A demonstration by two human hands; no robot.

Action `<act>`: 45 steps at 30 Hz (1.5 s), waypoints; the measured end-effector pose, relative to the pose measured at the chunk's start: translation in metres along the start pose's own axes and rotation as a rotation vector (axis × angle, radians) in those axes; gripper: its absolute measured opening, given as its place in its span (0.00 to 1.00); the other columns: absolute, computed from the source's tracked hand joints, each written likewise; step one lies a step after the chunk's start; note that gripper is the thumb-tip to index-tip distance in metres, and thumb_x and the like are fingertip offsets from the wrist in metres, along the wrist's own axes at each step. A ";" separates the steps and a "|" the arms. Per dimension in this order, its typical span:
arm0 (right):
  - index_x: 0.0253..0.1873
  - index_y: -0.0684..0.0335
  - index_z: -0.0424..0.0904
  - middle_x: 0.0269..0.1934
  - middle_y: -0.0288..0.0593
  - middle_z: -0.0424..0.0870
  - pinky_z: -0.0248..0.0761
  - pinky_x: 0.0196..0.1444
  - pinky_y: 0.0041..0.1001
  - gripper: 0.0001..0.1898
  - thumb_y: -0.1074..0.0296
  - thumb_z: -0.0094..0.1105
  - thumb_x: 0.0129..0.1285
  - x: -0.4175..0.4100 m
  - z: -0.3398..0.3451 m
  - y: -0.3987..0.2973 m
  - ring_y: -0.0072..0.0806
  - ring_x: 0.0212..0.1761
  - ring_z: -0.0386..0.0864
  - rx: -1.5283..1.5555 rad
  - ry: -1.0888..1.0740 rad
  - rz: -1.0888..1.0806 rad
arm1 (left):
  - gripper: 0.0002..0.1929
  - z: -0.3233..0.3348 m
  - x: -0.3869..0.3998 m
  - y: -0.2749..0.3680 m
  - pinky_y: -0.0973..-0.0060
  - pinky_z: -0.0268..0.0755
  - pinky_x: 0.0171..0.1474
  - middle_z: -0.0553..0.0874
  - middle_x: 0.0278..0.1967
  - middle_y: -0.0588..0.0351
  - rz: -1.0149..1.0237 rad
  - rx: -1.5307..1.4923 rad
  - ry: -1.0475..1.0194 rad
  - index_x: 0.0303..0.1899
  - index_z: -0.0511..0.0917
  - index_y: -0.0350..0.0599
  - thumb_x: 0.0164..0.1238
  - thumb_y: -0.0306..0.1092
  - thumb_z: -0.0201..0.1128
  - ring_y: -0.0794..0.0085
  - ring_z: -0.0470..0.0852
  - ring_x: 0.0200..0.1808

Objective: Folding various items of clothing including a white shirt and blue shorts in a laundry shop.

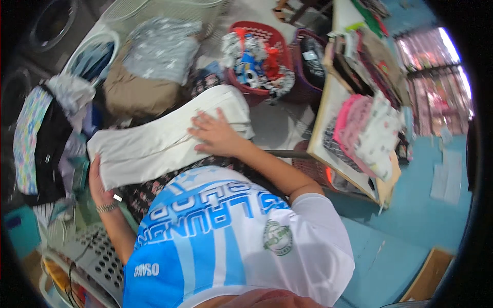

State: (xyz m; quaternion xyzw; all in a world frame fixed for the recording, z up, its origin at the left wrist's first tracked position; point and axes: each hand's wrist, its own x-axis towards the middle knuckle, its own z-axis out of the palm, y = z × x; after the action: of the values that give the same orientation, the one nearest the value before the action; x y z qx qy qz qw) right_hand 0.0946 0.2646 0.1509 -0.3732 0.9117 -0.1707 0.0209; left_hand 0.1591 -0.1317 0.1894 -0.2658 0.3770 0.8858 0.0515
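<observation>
A long, folded white cloth (165, 144) lies across my lap, over dark floral fabric (150, 188). My left hand (101, 179) grips the cloth's left end, its fingers partly hidden by the fabric. Flat on the top, toward the right end, rests my right hand (215, 133) with its fingers spread. Layered folds show at the cloth's right edge. Just beyond it sit a brown folded bundle (142, 94) and a grey patterned folded cloth (163, 52) on top.
A red basket (262, 29) of mixed clothes stands ahead, beside a purple-rimmed basket (296, 69). Folded laundry (379, 134) fills a shelf unit (317, 127) on the right. At left are a black garment (54, 154) and a perforated grey basket (98, 250). Front-loading machines (54, 25) stand far left.
</observation>
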 end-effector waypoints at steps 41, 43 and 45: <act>0.63 0.62 0.66 0.51 0.44 0.79 0.76 0.55 0.38 0.31 0.40 0.33 0.73 0.085 -0.058 -0.047 0.36 0.49 0.81 1.876 -0.363 0.561 | 0.34 0.132 0.041 -0.081 0.74 0.76 0.47 0.79 0.49 0.56 -0.314 0.139 -0.534 0.63 0.67 0.43 0.72 0.65 0.43 0.75 0.79 0.43; 0.64 0.60 0.65 0.51 0.43 0.78 0.76 0.53 0.36 0.29 0.41 0.33 0.74 0.088 -0.047 -0.055 0.33 0.48 0.80 1.872 -0.312 0.609 | 0.34 0.125 0.038 -0.085 0.75 0.76 0.47 0.80 0.49 0.56 -0.292 0.084 -0.639 0.62 0.69 0.42 0.72 0.64 0.43 0.74 0.80 0.45; 0.65 0.58 0.63 0.52 0.42 0.77 0.75 0.53 0.34 0.27 0.43 0.35 0.75 0.090 -0.043 -0.063 0.32 0.51 0.79 1.835 -0.256 0.672 | 0.29 0.147 0.021 -0.086 0.77 0.77 0.43 0.84 0.44 0.58 -0.168 0.144 -0.289 0.58 0.72 0.40 0.74 0.59 0.46 0.76 0.83 0.39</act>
State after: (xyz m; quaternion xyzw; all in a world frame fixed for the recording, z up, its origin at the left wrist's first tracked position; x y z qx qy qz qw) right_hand 0.0651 0.1733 0.2202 0.0506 0.4750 -0.7556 0.4482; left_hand 0.1031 0.0293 0.2082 -0.1620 0.4045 0.8781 0.1978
